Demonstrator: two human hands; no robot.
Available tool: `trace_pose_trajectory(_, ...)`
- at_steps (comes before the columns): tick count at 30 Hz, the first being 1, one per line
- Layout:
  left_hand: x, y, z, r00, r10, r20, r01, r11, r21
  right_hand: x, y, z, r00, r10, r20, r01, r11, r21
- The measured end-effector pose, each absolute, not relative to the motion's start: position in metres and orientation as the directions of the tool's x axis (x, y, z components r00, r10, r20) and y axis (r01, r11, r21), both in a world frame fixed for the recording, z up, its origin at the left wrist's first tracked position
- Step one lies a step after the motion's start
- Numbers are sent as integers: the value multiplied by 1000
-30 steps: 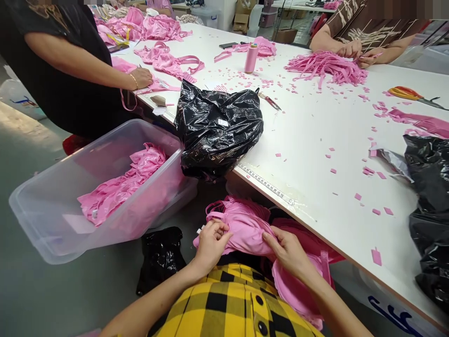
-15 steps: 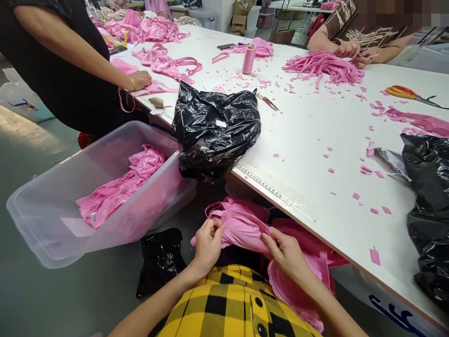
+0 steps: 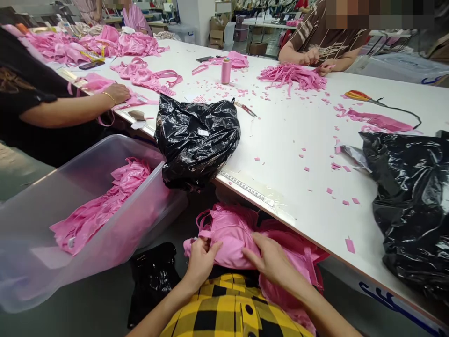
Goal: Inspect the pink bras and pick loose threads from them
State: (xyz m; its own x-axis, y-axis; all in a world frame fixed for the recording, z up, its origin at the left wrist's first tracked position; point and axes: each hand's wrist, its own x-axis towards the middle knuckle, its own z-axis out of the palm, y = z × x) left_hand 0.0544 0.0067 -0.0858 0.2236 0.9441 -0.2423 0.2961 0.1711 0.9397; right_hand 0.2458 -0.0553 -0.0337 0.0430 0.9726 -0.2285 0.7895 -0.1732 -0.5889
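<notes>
A pink bra [image 3: 233, 248] lies across my lap, below the table's edge, its moulded cup facing up. Thumb and fingers of my left hand [image 3: 201, 262] are closed on its left side, by a thin strap. My right hand [image 3: 271, 260] grips the other side of the cup, thumb on top and a little apart from the index finger. More pink bras [image 3: 291, 252] hang bunched behind and under my right hand; how many I cannot tell.
A clear plastic bin [image 3: 87, 154] with pink garments stands at left. Black plastic bags [image 3: 198, 140] lie on the white table [image 3: 280, 164], amid pink scraps, a thread cone [image 3: 226, 71] and orange-handled scissors [image 3: 358, 96]. Two co-workers handle pink pieces across the table.
My view has swung to the right, so the table's things sit further left. The fingers of my right hand have spread and shifted on the cup. My left hand keeps its hold.
</notes>
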Motion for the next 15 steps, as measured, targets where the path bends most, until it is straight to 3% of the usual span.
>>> trace_pose_trajectory(5,55,7,-71,247,949,-196,274,126,953,242,-67,-40,23,986,-167,769,-124,-627)
trace_pose_trajectory(11,59,7,-81,182,981,-72,323,9,947,244,-59,-41,151,955,-255,789,-272,-550)
trace_pose_trajectory(15,61,15,-89,325,938,-122,288,24,957,247,-50,-39,190,939,-285,794,-318,-518)
